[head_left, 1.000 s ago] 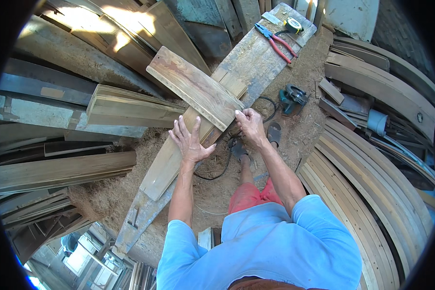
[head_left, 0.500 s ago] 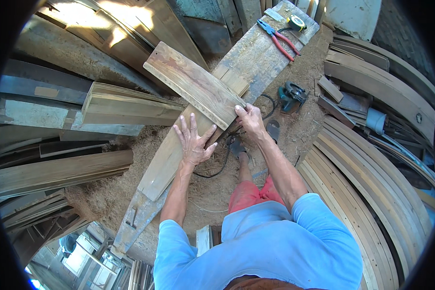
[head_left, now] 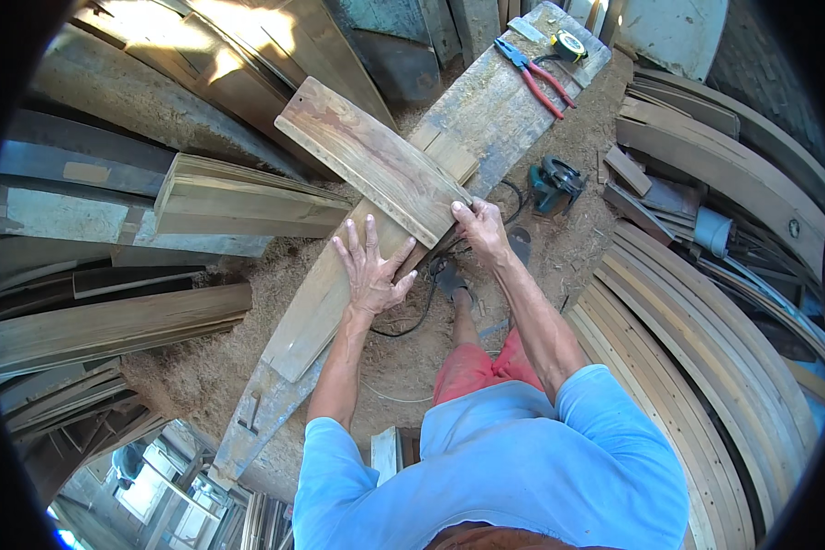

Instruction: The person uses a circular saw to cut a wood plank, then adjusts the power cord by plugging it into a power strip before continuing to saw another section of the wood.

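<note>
A short wooden board (head_left: 367, 151) lies crosswise over a longer pale board (head_left: 307, 321), which rests along a worn plank bench (head_left: 500, 96). My left hand (head_left: 373, 278) is pressed flat on the longer board, fingers spread, beside the short board's near edge. At the short board's right end, my right hand (head_left: 482, 229) pinches the corner, thumb on top and the other fingers curled below, partly hidden. Under the short board a smaller wood piece (head_left: 449, 158) shows at its right side.
Red-handled pliers (head_left: 533, 81) and a tape measure (head_left: 568, 46) lie on the bench's far end. A circular saw (head_left: 555, 186) sits on the sawdust-covered floor, a black cable (head_left: 422, 321) near my feet. Stacked boards (head_left: 687, 367) stand right; more planks (head_left: 247, 206) lean left.
The whole view has shifted very slightly. Both hands keep their places on the boards, and the short board stays crosswise.
</note>
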Demonstrator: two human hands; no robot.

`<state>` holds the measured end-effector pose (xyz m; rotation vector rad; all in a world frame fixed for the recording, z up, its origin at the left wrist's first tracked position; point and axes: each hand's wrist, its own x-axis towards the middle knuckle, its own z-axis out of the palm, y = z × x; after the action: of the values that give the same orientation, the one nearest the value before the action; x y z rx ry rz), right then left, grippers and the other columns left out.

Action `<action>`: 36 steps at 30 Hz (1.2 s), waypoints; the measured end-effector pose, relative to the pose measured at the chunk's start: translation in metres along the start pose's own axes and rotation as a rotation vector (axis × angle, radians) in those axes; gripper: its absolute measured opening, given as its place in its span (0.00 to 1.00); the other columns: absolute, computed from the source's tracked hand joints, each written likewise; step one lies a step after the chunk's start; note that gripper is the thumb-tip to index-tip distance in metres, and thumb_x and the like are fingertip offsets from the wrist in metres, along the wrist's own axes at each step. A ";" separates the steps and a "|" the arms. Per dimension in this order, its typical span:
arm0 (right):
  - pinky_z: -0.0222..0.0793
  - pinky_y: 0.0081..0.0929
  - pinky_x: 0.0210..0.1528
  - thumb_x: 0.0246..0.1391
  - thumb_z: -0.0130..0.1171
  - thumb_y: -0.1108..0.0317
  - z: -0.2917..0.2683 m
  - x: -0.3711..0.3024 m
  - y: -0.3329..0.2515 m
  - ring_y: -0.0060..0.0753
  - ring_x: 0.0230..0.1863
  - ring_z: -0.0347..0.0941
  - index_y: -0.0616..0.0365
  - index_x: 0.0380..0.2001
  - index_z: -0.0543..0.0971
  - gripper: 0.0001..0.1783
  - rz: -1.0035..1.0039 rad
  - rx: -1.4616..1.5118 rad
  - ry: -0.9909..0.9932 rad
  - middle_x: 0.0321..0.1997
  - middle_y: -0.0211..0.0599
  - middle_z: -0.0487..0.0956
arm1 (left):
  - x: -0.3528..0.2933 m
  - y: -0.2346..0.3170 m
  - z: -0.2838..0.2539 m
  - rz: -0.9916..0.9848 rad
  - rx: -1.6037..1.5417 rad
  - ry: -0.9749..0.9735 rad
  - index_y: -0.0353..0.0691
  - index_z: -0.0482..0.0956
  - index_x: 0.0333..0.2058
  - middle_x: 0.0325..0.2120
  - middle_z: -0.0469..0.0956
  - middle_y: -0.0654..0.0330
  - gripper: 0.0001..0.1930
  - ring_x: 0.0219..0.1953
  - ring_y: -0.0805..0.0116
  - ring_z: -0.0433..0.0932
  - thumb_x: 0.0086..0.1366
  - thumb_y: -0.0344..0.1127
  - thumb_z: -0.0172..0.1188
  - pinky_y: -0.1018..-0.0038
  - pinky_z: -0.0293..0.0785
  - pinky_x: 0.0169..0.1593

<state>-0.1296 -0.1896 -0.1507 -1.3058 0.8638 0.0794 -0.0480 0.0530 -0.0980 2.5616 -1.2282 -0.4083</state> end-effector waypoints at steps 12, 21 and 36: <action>0.65 0.20 0.30 0.63 0.63 0.51 -0.002 -0.002 -0.005 0.15 0.26 0.66 0.58 0.35 0.79 0.19 -0.034 0.054 -0.045 0.25 0.22 0.73 | 0.000 0.000 0.000 -0.011 0.022 -0.007 0.79 0.69 0.66 0.76 0.35 0.39 0.41 0.75 0.25 0.29 0.50 0.55 0.73 0.23 0.27 0.68; 0.66 0.20 0.30 0.63 0.62 0.52 -0.001 -0.001 -0.008 0.16 0.26 0.68 0.59 0.38 0.80 0.19 0.002 0.001 -0.031 0.25 0.24 0.74 | 0.001 0.001 -0.002 -0.027 -0.007 0.005 0.80 0.67 0.66 0.76 0.37 0.39 0.45 0.75 0.26 0.30 0.47 0.54 0.75 0.24 0.26 0.69; 0.64 0.22 0.28 0.62 0.65 0.56 -0.007 -0.005 -0.022 0.17 0.25 0.68 0.65 0.35 0.80 0.19 0.015 -0.009 -0.078 0.24 0.25 0.74 | 0.003 0.003 -0.001 -0.144 0.020 0.072 0.64 0.48 0.74 0.75 0.33 0.35 0.65 0.74 0.25 0.33 0.38 0.57 0.78 0.24 0.31 0.67</action>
<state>-0.1255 -0.2006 -0.1307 -1.2964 0.8080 0.1455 -0.0480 0.0488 -0.0968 2.6662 -1.0327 -0.3309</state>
